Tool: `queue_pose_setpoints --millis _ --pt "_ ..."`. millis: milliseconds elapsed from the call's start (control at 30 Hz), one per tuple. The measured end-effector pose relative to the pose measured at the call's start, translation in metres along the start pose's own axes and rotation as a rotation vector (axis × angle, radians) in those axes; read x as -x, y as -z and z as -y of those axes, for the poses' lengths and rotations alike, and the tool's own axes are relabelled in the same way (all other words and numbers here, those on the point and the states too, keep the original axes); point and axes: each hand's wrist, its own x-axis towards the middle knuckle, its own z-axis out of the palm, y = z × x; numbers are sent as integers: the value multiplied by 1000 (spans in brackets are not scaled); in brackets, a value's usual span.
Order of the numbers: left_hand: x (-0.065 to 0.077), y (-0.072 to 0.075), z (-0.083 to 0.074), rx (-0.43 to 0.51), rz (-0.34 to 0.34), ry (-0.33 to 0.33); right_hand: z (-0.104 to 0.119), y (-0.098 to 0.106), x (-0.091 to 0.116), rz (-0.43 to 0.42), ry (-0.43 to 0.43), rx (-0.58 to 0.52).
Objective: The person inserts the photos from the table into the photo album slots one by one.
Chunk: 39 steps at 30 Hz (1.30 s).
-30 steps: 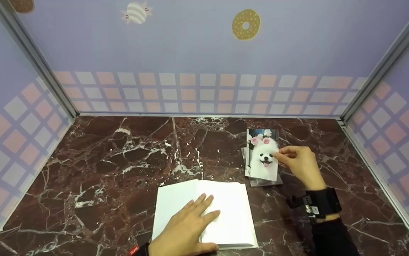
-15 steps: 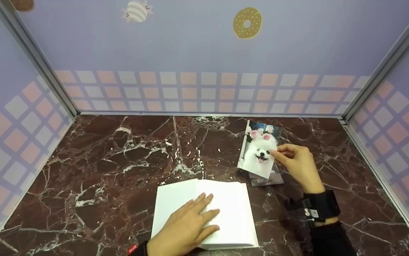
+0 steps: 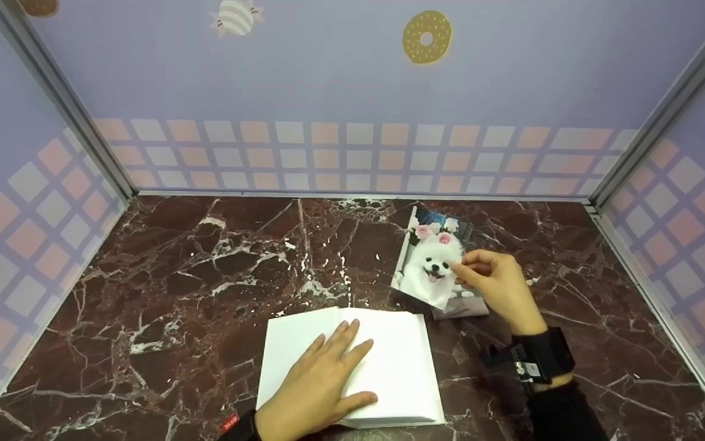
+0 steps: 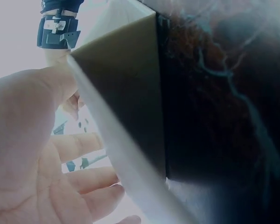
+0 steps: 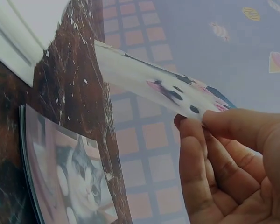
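Pinching the dog photo (image 3: 429,269) by its edge right of centre, seemingly to clear the photo stack (image 3: 467,308), the right hand (image 3: 500,283) works while the left hand (image 3: 321,381) rests spread on the white book (image 3: 396,373), lower centre, likely steadying it.

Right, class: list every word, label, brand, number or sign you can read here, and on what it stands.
No readable text.
Red tag on the left wrist's black band: pale marks, too small to read.
Pale plate on the right wrist's black strap: too blurred to read.
Open book, dog photo: no lettering seen.
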Motion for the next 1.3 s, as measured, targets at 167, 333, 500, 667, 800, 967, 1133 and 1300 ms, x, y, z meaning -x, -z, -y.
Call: queue_pose_setpoints --millis 167,333,500,667,800,967,1133,1300 --pt "-1 0 0 6 -4 13 1 -9 0 47 -4 -59" --pt "-1 1 0 8 -14 24 1 -16 1 88 10 -75" --pt "-1 1 0 5 -17 35 2 -24 1 117 -3 -87" --pt "-1 1 0 -2 -35 35 9 -33 3 128 -35 -111" --pt "-1 0 0 -7 -35 36 23 -38 9 124 -12 -139" --pt "-2 0 0 -14 -43 29 5 -52 3 120 27 -205" --pt "-2 0 -1 -20 -47 29 -8 -65 -4 121 26 -239" --pt "-2 1 -2 -22 -55 27 -12 -73 -9 82 2 -276"
